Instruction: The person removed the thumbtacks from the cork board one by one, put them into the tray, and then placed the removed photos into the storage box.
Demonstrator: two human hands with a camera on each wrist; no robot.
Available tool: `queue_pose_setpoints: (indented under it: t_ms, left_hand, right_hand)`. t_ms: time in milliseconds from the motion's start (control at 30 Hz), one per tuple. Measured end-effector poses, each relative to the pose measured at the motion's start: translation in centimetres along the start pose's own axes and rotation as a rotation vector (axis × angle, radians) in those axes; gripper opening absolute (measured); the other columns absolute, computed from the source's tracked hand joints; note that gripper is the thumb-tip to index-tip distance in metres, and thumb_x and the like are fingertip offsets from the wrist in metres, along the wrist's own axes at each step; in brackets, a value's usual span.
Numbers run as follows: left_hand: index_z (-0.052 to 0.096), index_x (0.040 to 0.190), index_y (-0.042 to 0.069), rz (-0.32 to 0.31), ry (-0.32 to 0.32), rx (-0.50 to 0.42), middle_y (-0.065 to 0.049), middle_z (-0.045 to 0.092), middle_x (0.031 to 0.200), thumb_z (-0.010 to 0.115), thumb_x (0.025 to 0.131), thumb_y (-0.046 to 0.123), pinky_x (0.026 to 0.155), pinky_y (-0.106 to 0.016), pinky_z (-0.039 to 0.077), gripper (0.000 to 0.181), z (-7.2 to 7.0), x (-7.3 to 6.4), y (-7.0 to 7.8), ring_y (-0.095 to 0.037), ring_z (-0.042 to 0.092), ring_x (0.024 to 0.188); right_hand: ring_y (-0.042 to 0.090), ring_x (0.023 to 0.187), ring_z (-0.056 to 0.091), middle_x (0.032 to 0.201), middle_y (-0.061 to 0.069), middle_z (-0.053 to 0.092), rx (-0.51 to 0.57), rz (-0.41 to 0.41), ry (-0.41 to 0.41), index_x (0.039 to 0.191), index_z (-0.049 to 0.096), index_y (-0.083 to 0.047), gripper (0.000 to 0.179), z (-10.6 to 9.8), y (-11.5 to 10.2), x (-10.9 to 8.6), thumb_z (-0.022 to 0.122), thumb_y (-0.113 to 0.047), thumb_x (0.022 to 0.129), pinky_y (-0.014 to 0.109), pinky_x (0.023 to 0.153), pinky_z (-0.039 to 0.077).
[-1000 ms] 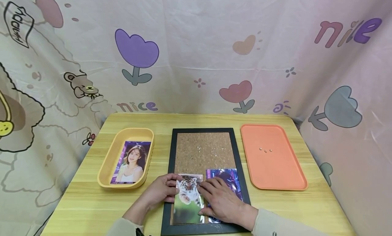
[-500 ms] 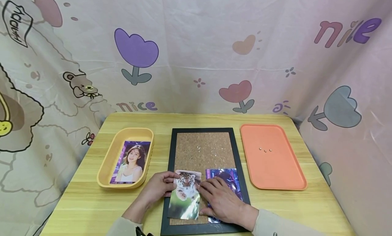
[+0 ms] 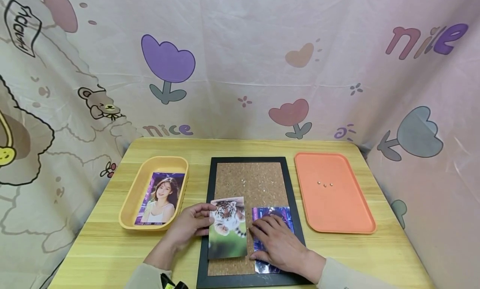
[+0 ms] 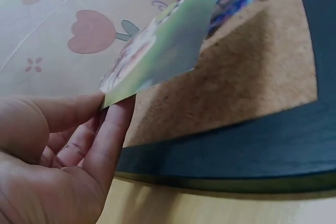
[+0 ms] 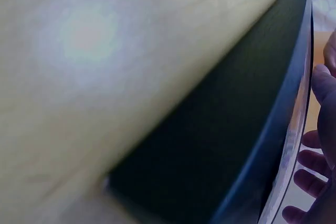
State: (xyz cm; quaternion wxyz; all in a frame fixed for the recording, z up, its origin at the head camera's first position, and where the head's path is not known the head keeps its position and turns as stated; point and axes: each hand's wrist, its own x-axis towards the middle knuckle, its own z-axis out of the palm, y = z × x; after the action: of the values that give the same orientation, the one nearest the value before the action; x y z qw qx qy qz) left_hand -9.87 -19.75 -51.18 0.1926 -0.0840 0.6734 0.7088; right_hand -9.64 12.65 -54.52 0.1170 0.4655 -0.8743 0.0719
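Note:
My left hand [image 3: 187,225] pinches the left edge of a glossy tiger photo [image 3: 228,241] between thumb and fingers. In the left wrist view, the photo [image 4: 173,51] is tilted and raised off the cork, casting a shadow on it. Beneath lies a black-framed corkboard [image 3: 249,178]. A purple-blue picture card [image 3: 286,223] lies at the board's lower right, partly hidden by my right hand [image 3: 281,247], which rests on it with fingers spread loosely. The right wrist view shows those fingers [image 5: 310,182] beyond the dark frame side [image 5: 210,124].
On the left of the wooden table [image 3: 101,247], a yellow tray [image 3: 129,210] holds a portrait photo [image 3: 163,201] above a purple picture. An orange tray [image 3: 337,210] on the right carries several small metallic bits [image 3: 325,185]. A patterned curtain [image 3: 232,51] hangs behind.
The tiger photo has been lifted from the board and moved slightly away from the body in the left hand. The right hand has shifted a little right, off the photo's edge.

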Motion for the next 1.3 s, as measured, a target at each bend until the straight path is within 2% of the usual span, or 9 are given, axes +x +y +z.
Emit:
queue_pose_setpoints:
  t_ms: [200,433,600,700,800,933,1067,1300]
  left_hand:
    - [0.063,0.136,-0.003,0.025,-0.068,-0.039,-0.003,0.061,0.107,0.073,0.097,0.002,0.075,-0.029,0.065,0.041,-0.7,-0.3,1.1,-0.01,0.064,0.084]
    - [0.064,0.136,0.001,0.042,-0.071,-0.008,-0.005,0.061,0.113,0.073,0.097,0.004,0.077,-0.029,0.065,0.04,-2.2,-1.2,3.2,-0.01,0.065,0.086]
    - [0.066,0.134,0.004,0.059,-0.065,0.021,-0.004,0.061,0.113,0.072,0.098,0.004,0.077,-0.029,0.064,0.036,-4.1,-2.1,4.9,-0.011,0.066,0.088]
    - [0.069,0.13,0.008,0.057,-0.054,0.037,-0.004,0.062,0.111,0.073,0.098,0.004,0.074,-0.027,0.064,0.033,-5.5,-2.6,5.9,-0.01,0.065,0.086]
    - [0.071,0.127,0.017,0.035,-0.043,0.058,-0.002,0.062,0.105,0.072,0.099,0.006,0.062,-0.022,0.058,0.031,-7.0,-2.9,6.8,-0.008,0.063,0.076]
    - [0.071,0.124,0.022,0.048,-0.025,0.1,0.001,0.063,0.104,0.07,0.1,0.006,0.064,-0.024,0.06,0.029,-9.3,-3.1,7.8,-0.008,0.065,0.076]
    - [0.072,0.123,0.022,0.081,-0.006,0.118,0.002,0.066,0.108,0.07,0.101,0.005,0.075,-0.029,0.064,0.028,-11.9,-3.3,8.2,-0.01,0.067,0.086]
    - [0.074,0.12,0.027,0.132,0.001,0.133,0.007,0.069,0.107,0.066,0.102,0.002,0.075,-0.026,0.063,0.031,-16.6,-3.9,8.2,-0.008,0.066,0.085]
  right_hand:
    - [0.024,0.128,0.057,0.138,0.003,0.065,-0.012,0.039,0.012,0.141,0.067,-0.013,0.069,-0.3,1.1,-0.9,0.063,-0.066,0.097,0.052,0.108,0.049]
    - [0.026,0.126,0.059,0.137,0.007,0.067,-0.038,0.069,0.044,0.135,0.07,-0.01,0.068,-0.5,2.2,-2.2,0.065,-0.065,0.096,0.052,0.107,0.049]
    - [0.026,0.125,0.06,0.136,0.007,0.067,-0.033,0.103,0.017,0.135,0.071,-0.01,0.068,-0.5,2.7,-2.8,0.063,-0.066,0.097,0.052,0.108,0.048]
    - [0.026,0.125,0.059,0.136,0.007,0.067,-0.031,0.113,0.004,0.135,0.071,-0.011,0.068,-0.5,2.9,-3.1,0.061,-0.067,0.098,0.052,0.108,0.048]
    - [0.026,0.125,0.059,0.136,0.007,0.067,-0.036,0.11,0.005,0.136,0.07,-0.011,0.068,-0.4,3.0,-3.4,0.059,-0.067,0.099,0.052,0.107,0.049]
    - [0.026,0.124,0.06,0.134,0.007,0.067,-0.044,0.098,0.024,0.135,0.07,-0.01,0.068,-0.2,3.1,-3.5,0.058,-0.067,0.099,0.051,0.106,0.05]
    - [0.027,0.125,0.061,0.133,0.007,0.068,-0.056,0.099,0.041,0.134,0.07,-0.009,0.067,-0.1,3.5,-3.8,0.061,-0.065,0.099,0.051,0.107,0.05]
    - [0.031,0.135,0.059,0.143,0.01,0.065,-0.058,0.166,0.023,0.138,0.069,-0.008,0.069,-0.4,4.0,-5.4,0.06,-0.065,0.099,0.055,0.112,0.046]
